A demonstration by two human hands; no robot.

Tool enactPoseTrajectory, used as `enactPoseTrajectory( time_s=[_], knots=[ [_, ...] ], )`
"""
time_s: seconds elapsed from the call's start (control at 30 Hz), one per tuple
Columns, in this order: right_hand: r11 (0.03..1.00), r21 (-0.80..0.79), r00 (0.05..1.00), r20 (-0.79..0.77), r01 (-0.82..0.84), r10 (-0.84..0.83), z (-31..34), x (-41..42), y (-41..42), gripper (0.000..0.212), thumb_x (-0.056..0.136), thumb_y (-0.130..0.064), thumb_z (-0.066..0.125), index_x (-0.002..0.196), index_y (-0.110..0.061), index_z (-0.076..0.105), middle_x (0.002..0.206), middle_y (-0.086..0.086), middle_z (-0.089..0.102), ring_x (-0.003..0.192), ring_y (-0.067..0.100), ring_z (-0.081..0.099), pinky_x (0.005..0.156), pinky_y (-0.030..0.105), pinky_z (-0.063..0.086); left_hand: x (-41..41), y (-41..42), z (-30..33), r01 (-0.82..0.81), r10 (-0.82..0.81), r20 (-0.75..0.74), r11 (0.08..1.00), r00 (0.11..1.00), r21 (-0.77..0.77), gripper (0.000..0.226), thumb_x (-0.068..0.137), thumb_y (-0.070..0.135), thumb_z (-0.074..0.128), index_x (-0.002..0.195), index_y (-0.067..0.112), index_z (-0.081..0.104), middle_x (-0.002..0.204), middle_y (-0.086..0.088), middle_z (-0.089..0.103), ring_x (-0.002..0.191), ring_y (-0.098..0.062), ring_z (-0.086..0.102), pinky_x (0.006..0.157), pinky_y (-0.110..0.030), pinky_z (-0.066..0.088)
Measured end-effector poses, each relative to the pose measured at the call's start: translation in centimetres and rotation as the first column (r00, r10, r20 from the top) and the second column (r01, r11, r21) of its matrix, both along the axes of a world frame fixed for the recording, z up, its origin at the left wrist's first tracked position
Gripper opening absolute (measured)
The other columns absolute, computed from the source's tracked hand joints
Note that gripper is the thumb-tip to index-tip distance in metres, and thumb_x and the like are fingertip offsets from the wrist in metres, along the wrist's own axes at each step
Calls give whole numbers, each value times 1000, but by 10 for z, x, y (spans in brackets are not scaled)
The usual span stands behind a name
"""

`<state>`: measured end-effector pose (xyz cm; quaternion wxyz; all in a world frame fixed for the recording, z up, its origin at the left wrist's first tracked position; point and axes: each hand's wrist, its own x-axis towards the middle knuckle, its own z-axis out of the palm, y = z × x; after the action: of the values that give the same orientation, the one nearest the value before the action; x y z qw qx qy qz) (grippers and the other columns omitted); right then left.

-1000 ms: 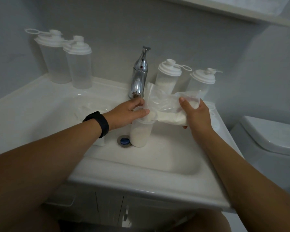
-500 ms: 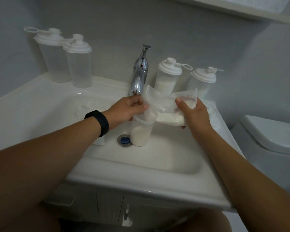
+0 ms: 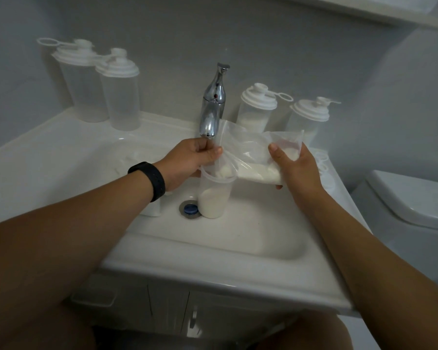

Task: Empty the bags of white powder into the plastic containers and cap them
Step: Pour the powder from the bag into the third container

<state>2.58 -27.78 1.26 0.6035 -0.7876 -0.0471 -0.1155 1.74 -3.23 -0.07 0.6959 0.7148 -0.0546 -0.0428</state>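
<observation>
Bag (image 3: 253, 157) over white sink (image 3: 213, 269).

Five containers (image 3: 214, 195), one bag (image 3: 250, 157), two hands (image 3: 192, 160).

— Any lettering to read on the containers (image 3: 214, 195), the bag (image 3: 250, 157) or the tap (image 3: 213, 104)?
— None; no label, brand or number is legible on them; the black wristband (image 3: 149, 179) shows no readable display either.
</observation>
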Motion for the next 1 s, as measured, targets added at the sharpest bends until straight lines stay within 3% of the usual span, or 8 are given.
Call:
enactPoseTrajectory(
  time_s=[0.13, 0.27, 0.37, 0.67, 1.0],
  knots=[
    [1000, 1, 998, 59, 22, -22, 6, -3, -1, 33, 90, -48, 74, 116, -32, 63, 104, -4, 73, 82, 17, 73, 48, 32, 53, -1, 1, 0, 11, -11, -11, 1000, 1000, 3, 31, 99, 24, 66, 119, 0, 62, 116, -12, 70, 108, -22, 67, 106, -53, 51],
    [999, -9, 997, 67, 36, -35, 7, -6, 1, 27, 90, -47, 74, 112, -34, 64, 101, -4, 73, 83, 18, 73, 47, 29, 51, -2, -1, 0, 4, -3, -15, 1000, 1000, 18, 38, 98, 24, 67, 129, 2, 61, 129, -14, 69, 121, -26, 66, 107, -52, 51],
    [999, -5, 995, 94, 46, -45, 11, -8, -1, 23, 91, -47, 73, 109, -38, 63, 102, -5, 73, 84, 15, 72, 47, 29, 52, -2, -1, 2, 15, -15, -12, 1000, 1000, 18, 35, 98, 26, 68, 129, 11, 64, 126, -7, 72, 118, -23, 68, 106, -51, 52],
    [999, 28, 993, 120, 21, -24, 14, -10, 1, 15, 91, -42, 75, 101, -35, 66, 88, -8, 73, 72, 12, 70, 44, 26, 48, 1, 0, -1, 31, -31, -5, 998, 1000, 48, 38, 98, 24, 68, 133, 11, 63, 128, -8, 71, 120, -24, 68, 108, -51, 50],
    [999, 20, 990, 138, 33, -35, 15, -12, 2, 14, 91, -44, 74, 99, -36, 66, 90, -6, 73, 71, 12, 69, 42, 25, 46, 2, 1, 1, 57, -58, 11, 995, 998, 83, 34, 97, 24, 69, 129, 15, 65, 120, -1, 75, 112, -17, 71, 105, -42, 53]
  ],
)
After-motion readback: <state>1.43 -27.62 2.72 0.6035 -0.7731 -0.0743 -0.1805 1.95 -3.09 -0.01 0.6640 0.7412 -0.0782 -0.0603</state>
